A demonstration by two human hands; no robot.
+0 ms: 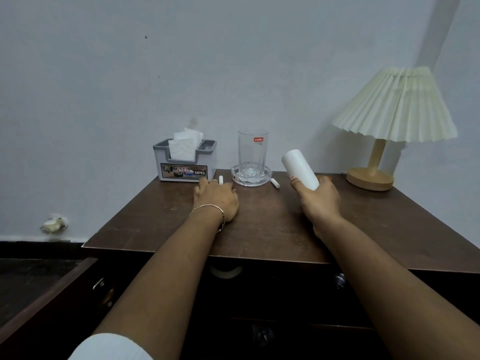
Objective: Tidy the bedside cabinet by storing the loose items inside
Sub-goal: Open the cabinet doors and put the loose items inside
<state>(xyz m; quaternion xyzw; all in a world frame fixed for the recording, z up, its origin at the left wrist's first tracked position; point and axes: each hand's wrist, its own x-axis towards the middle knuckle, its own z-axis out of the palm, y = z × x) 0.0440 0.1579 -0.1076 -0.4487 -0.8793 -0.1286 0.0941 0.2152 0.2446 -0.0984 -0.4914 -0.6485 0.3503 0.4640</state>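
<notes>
The cabinet door (52, 305) is hanging open near left. On the cabinet top (259, 227) the left hand (215, 201) is lying palm down, fingertips touching a small white stick (221, 180); whether they are pinching it I cannot tell. The right hand (320, 201) is curling round a white tube (298, 166), holding it tilted above the top. A second stick (275, 183) is lying just beside the glass dish (265, 178), where a tumbler (253, 152) is standing. A tissue box (185, 166) is sitting behind the left hand, a lamp (389, 118) far right.

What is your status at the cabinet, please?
Right hand grips white cylinder. Left hand at small white stick, grip unclear. Cabinet door open. Second stick by ashtray.
</notes>
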